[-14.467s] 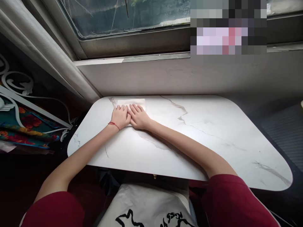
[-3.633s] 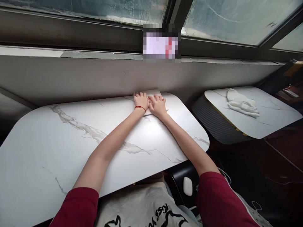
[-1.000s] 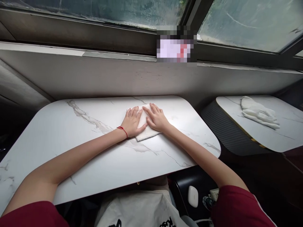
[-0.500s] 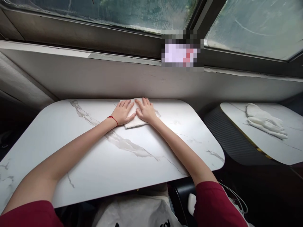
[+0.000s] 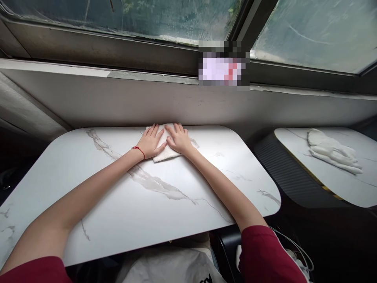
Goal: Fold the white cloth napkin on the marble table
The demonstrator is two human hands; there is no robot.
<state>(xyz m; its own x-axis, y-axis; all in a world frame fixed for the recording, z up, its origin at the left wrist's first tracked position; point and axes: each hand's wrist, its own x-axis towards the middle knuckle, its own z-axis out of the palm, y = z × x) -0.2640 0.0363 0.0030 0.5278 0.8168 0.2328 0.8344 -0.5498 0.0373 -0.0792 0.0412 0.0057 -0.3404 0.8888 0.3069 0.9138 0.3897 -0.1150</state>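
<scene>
A folded white cloth lies flat near the back edge of a white marbled table. My left hand, with a red string at the wrist, rests open on the cloth's left side, fingers spread. On its right side my right hand presses down, also open with the fingers apart. The two hands are close together without touching, and parts of the cloth are hidden under them.
Behind the table rises a pale wall under a window. To the right stands a second marbled table with crumpled white gloves or cloth on it. White cables hang at the lower right.
Over the last second both hands and the cloth have moved left and toward the back edge. Much earlier they were farther left on the table, then near its right end.
</scene>
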